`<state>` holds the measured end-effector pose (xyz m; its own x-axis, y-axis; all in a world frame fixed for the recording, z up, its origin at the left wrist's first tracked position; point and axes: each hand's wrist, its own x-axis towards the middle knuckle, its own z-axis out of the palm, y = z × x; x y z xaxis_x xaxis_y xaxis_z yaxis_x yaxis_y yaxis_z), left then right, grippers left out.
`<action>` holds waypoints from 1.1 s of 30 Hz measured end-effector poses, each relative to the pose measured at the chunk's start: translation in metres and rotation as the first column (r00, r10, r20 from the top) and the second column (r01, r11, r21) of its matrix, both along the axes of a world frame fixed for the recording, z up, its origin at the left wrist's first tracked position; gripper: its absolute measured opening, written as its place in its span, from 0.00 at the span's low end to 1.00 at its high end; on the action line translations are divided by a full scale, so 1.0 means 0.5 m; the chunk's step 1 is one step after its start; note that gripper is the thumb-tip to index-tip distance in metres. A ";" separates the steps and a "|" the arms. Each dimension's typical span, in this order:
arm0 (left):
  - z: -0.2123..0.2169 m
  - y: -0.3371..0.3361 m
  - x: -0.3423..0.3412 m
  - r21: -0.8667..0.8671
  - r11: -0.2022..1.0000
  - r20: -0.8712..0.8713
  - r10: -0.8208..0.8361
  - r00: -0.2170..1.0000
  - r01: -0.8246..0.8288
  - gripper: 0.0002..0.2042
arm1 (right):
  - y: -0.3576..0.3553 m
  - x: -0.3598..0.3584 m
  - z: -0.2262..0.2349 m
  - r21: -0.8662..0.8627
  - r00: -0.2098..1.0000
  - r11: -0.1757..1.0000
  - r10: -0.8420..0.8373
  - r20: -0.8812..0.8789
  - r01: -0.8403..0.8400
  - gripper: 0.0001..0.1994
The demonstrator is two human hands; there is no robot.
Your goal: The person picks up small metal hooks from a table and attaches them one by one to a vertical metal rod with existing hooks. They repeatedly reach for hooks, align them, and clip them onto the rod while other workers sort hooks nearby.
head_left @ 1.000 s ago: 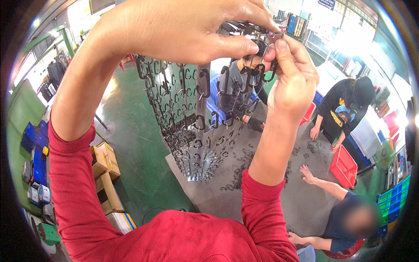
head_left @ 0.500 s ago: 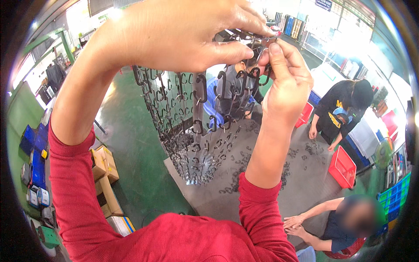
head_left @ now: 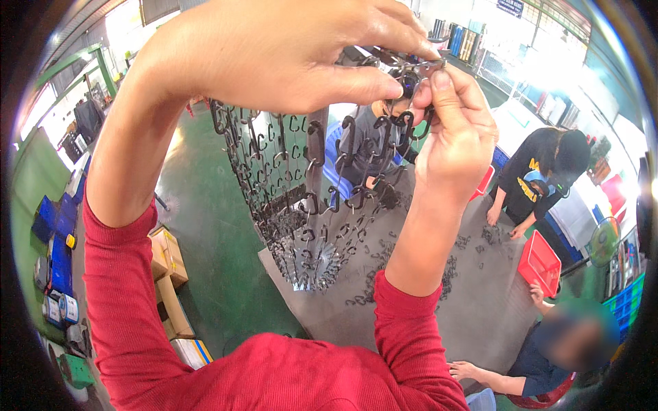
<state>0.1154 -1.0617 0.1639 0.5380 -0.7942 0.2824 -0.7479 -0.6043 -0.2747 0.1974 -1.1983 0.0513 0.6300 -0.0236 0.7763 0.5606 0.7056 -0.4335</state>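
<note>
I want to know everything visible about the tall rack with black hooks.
The rack looks upright and narrower downward. Many curved black hooks hang in tiers on thin metallic-looking wires around a grey post. Its lower end appears at a corner of the grey table. The left hand partly hides its top; whether the right hand touches it is unclear.

Downward fisheye view from the wearer's head

The left of two side-by-side cameras faces down and forward. Very near, the left hand (head_left: 301, 61) spans the upper middle, the right hand (head_left: 456, 120) beside it; the red shirt front (head_left: 288, 373) borders the lower edge. Farther below, right of centre, lies a grey table (head_left: 493, 305).
</note>
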 end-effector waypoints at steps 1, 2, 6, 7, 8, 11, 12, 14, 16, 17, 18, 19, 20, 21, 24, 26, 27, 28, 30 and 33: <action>0.002 -0.001 0.002 0.005 1.000 -0.013 -0.007 1.000 0.007 0.23 | -0.011 0.005 -0.003 0.015 1.000 1.000 -0.005 -0.014 0.005 0.06; 0.002 -0.001 0.005 0.012 1.000 -0.008 0.000 1.000 0.000 0.23 | -0.031 0.014 -0.005 0.028 1.000 1.000 -0.011 -0.024 0.012 0.06; -0.001 0.005 -0.017 0.029 0.993 0.054 0.115 0.992 -0.116 0.24 | -0.091 0.025 -0.029 -0.067 0.971 0.977 -0.209 -0.118 0.203 0.08; -0.006 0.003 -0.022 0.025 0.990 0.064 0.139 0.988 -0.141 0.24 | -0.108 0.029 -0.037 -0.123 0.943 0.951 -0.301 -0.144 0.285 0.08; -0.008 -0.002 -0.046 0.009 0.989 0.080 0.146 0.986 -0.148 0.24 | -0.124 0.041 -0.043 -0.222 0.912 0.916 -0.374 -0.169 0.334 0.08; -0.006 -0.011 -0.056 -0.020 0.986 0.064 0.164 0.984 -0.163 0.25 | -0.203 0.089 -0.078 -0.586 0.737 0.652 -0.663 -0.133 0.481 0.09; -0.003 -0.014 -0.059 -0.010 0.980 0.044 0.198 0.979 -0.198 0.25 | -0.222 0.103 -0.092 -0.728 0.660 0.482 -0.750 -0.055 0.487 0.09; 0.011 -0.025 -0.067 0.038 0.959 0.002 0.281 0.960 -0.281 0.25 | -0.228 0.104 -0.116 -0.867 0.499 0.036 -0.829 0.252 0.497 0.13; 0.019 -0.027 -0.074 0.039 0.959 -0.030 0.283 0.959 -0.282 0.25 | -0.211 0.087 -0.123 -0.823 0.424 -0.284 -0.747 0.512 0.493 0.18; 0.016 -0.021 -0.072 0.007 0.973 -0.039 0.230 0.972 -0.230 0.24 | -0.196 0.083 -0.121 -0.767 0.430 -0.172 -0.742 0.514 0.618 0.19; 0.019 -0.025 -0.073 -0.019 0.972 -0.073 0.232 0.970 -0.234 0.24 | -0.175 0.076 -0.103 -0.681 0.467 0.007 -0.733 0.495 0.733 0.16; 0.022 -0.031 -0.073 -0.044 0.971 -0.105 0.231 0.967 -0.236 0.24 | -0.152 0.068 -0.085 -0.641 0.708 0.407 -0.630 0.318 0.650 0.15; 0.033 -0.050 -0.083 -0.060 0.950 -0.164 0.293 0.942 -0.306 0.23 | -0.124 0.053 -0.066 -0.512 0.896 0.739 -0.408 0.177 0.438 0.14; 0.040 -0.053 -0.093 -0.061 0.937 -0.204 0.327 0.923 -0.345 0.23 | -0.092 0.013 -0.028 -0.462 0.958 0.840 -0.237 0.160 0.285 0.14; 0.046 -0.049 -0.082 -0.075 0.939 -0.274 0.304 0.912 -0.335 0.22 | -0.040 -0.029 0.012 -0.388 1.000 0.921 -0.021 -0.012 0.015 0.10; 0.024 -0.046 -0.060 -0.158 0.932 -0.242 0.283 0.928 -0.326 0.21 | -0.032 -0.031 0.018 -0.380 0.999 0.924 0.023 -0.039 -0.037 0.10; 0.014 -0.046 -0.050 -0.217 0.921 -0.211 0.278 0.937 -0.323 0.21 | -0.031 -0.026 0.017 -0.381 0.999 0.924 0.027 -0.037 -0.039 0.09; 0.015 -0.045 -0.047 -0.208 0.923 -0.238 0.273 0.932 -0.324 0.22 | -0.031 -0.022 0.016 -0.382 0.999 0.923 0.029 -0.034 -0.040 0.09; 0.024 -0.047 -0.059 -0.187 0.920 -0.287 0.283 0.915 -0.344 0.23 | -0.028 -0.021 0.016 -0.366 0.997 0.927 0.061 -0.055 -0.078 0.08; 0.021 -0.010 -0.042 0.029 0.995 -0.041 0.100 0.994 -0.099 0.24 | -0.023 -0.024 0.016 -0.341 0.994 0.935 0.072 -0.086 -0.097 0.07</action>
<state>0.0941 -1.0667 0.1745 0.6258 -0.7431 0.2369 -0.6958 -0.6691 -0.2609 0.1856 -1.2097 0.0594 0.6720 0.2929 0.6802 0.4642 0.5491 -0.6950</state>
